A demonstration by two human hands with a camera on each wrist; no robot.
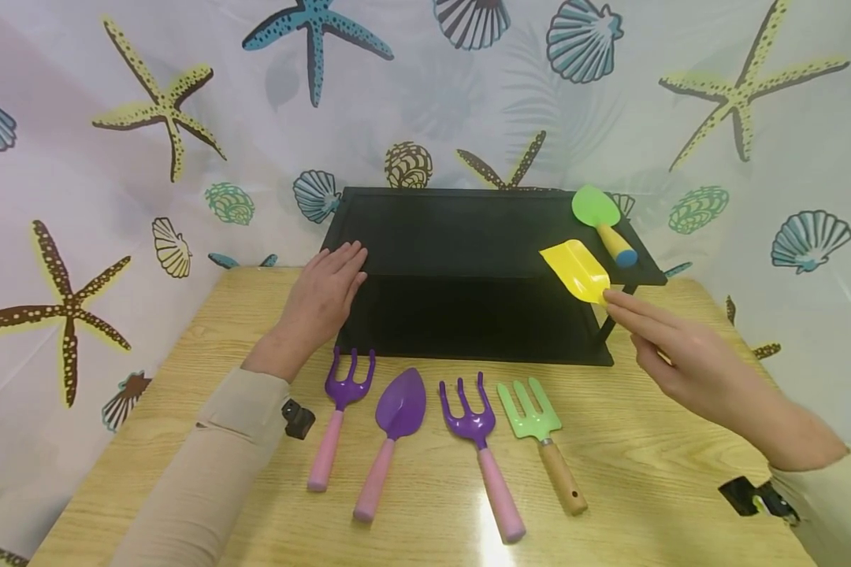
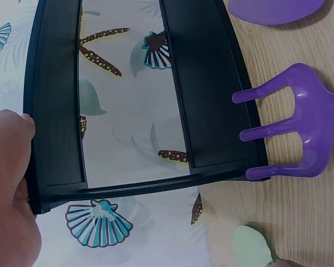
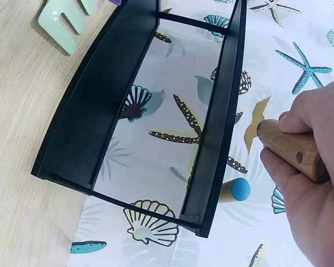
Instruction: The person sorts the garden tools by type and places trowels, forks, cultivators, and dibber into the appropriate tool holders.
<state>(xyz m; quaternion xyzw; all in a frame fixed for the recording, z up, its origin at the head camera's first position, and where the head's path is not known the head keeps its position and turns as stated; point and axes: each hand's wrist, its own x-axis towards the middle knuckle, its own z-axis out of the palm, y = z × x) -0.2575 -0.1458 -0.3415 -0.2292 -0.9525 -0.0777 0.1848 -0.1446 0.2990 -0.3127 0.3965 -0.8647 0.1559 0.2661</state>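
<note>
My left hand (image 1: pixel 324 295) rests with extended fingers on the left front corner of a two-tier black rack (image 1: pixel 454 236). My right hand (image 1: pixel 702 366) grips a yellow hand shovel (image 1: pixel 577 272) by its wooden handle (image 3: pixel 292 147), the blade over the rack's right front edge. On the top tier at right lies a green trowel (image 1: pixel 596 206) with a blue-ended handle. Before the rack, left to right, lie a purple fork (image 1: pixel 347 390), a purple trowel (image 1: pixel 400 405), another purple fork (image 1: pixel 471 425) and a green fork (image 1: pixel 536 417).
A light wooden table (image 1: pixel 645 488) carries everything. Behind it hangs a white cloth (image 1: pixel 425 102) printed with shells and starfish. In the left wrist view, a pale green tool head (image 2: pixel 252 246) shows beyond the rack's left end. The rack's lower tier (image 1: pixel 468 323) sits close over the table.
</note>
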